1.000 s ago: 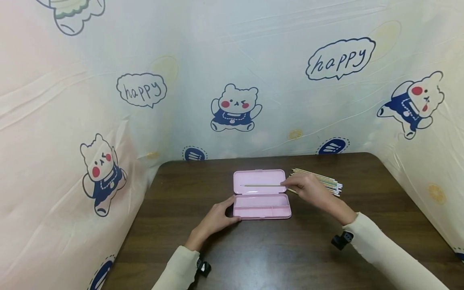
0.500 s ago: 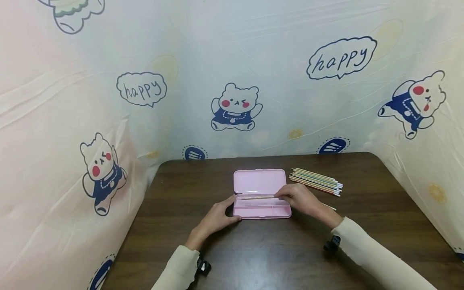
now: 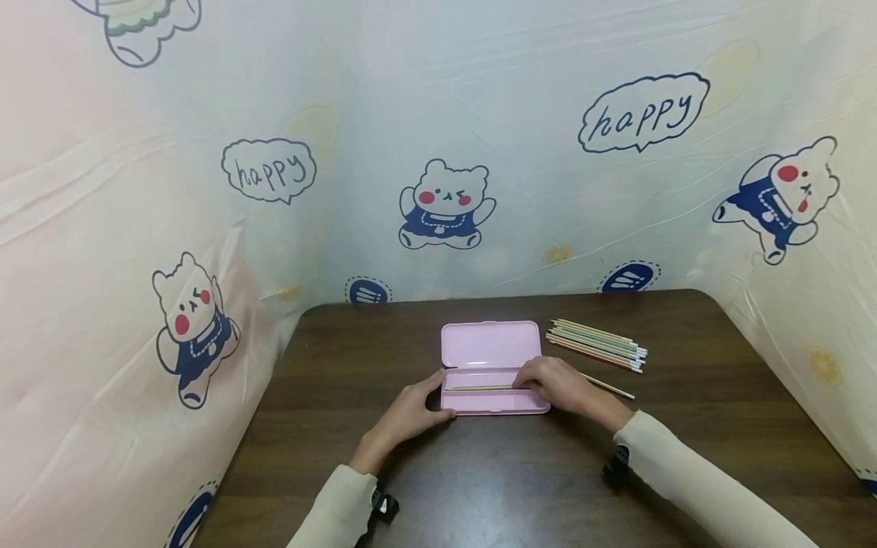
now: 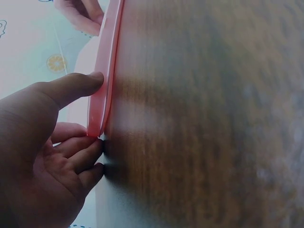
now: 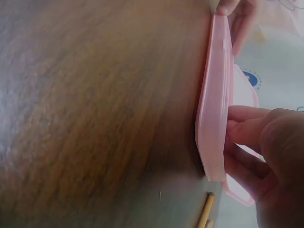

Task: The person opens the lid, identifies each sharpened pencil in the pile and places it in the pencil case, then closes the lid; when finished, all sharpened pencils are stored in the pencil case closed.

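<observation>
A pink pencil case (image 3: pixel 490 335) lies unfolded on the table, its lid at the back and its divided tray in front. My left hand (image 3: pixel 407 411) grips the tray's left end, thumb (image 4: pixel 90 84) against the front wall and fingers around the corner. At the tray's right half, my right hand (image 3: pixel 558 380) pinches one end of a slim pencil (image 3: pixel 479 387). The pencil lies lengthwise in the tray, close to the divider, its right end hidden by the fingers. In the right wrist view, the right fingers (image 5: pixel 247 124) reach over the tray's front wall (image 5: pixel 213 99).
Several pencils (image 3: pixel 596 346) lie in a bundle to the right of the lid. One separate pencil (image 3: pixel 610 387) lies nearer, partly behind the right hand. A printed cloth (image 3: pixel 527 152) hangs behind and beside the brown wooden table (image 3: pixel 479 479).
My right hand has brought the pencil from over the lid forward and down into the tray. The bundle and the separate pencil have come into fuller view. My left hand stays put.
</observation>
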Demonstrator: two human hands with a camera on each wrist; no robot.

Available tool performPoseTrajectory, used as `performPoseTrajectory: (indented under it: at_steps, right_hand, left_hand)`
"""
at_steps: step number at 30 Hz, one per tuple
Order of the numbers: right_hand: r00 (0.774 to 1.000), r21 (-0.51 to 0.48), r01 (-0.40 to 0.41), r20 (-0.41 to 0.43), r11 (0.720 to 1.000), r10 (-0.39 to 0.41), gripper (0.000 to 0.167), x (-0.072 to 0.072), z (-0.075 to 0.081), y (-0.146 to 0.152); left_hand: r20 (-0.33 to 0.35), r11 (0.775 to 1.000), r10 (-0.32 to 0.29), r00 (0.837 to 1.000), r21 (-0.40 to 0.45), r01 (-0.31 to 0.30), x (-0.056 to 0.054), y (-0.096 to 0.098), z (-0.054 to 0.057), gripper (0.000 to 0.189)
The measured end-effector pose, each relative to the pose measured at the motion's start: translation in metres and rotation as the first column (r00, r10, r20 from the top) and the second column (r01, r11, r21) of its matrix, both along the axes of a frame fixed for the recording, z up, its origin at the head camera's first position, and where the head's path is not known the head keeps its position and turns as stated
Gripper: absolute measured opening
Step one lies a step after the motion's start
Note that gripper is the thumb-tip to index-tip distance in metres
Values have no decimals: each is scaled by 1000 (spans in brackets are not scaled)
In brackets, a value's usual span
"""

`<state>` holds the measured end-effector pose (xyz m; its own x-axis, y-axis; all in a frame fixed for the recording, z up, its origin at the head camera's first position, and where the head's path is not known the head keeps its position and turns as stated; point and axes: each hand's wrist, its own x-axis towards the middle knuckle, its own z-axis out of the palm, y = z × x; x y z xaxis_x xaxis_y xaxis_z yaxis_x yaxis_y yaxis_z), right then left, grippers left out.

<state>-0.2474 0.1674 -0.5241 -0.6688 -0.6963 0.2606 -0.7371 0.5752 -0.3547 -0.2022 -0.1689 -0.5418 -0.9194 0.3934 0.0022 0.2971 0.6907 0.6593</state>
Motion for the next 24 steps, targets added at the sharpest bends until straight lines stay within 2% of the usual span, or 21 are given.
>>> performPoseTrajectory:
  at_steps: [5, 13, 20, 24]
  right_hand:
    - [1000, 37, 7, 16, 999, -8, 25, 3, 1, -2]
    - [1000, 33, 15, 14, 999, -15, 24, 4, 3, 2]
    - [995, -15, 99, 28, 995, -98, 20, 4, 20, 21]
    - [990, -37, 138, 5, 990, -138, 20, 0, 32, 38]
  left_hand:
    - [0, 1000, 0, 1000, 4, 0, 0, 1, 1, 85]
    - [3, 1000, 7, 1000, 8, -7, 1, 1, 2, 85]
    - [0, 1000, 0, 1000, 12, 0, 2, 1, 2, 85]
    - [-3, 1000, -1, 1000, 1, 1, 1, 1, 1, 85]
